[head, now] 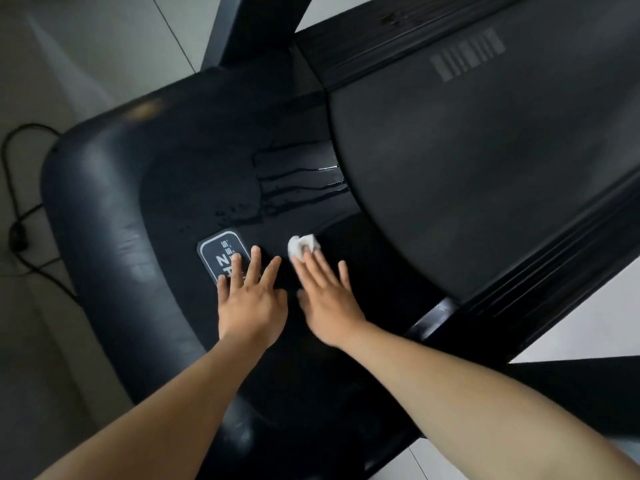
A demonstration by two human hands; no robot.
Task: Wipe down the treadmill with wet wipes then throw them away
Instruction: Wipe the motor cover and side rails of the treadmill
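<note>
Wet wipe (pixel 303 244), bunched up & white, sits on treadmill (pixel 114 209) front cover near the belt (pixel 485 161) edge, pressed down under straight fingers of right hand (pixel 329 299), no pinch. Left hand (pixel 251 299) lies flat beside it w/ fingers spread, tips over the label (pixel 221 256). Wet streaks (pixel 298 181) shine on cover beyond both hands; black cord (pixel 20 216) on floor at left.
</note>
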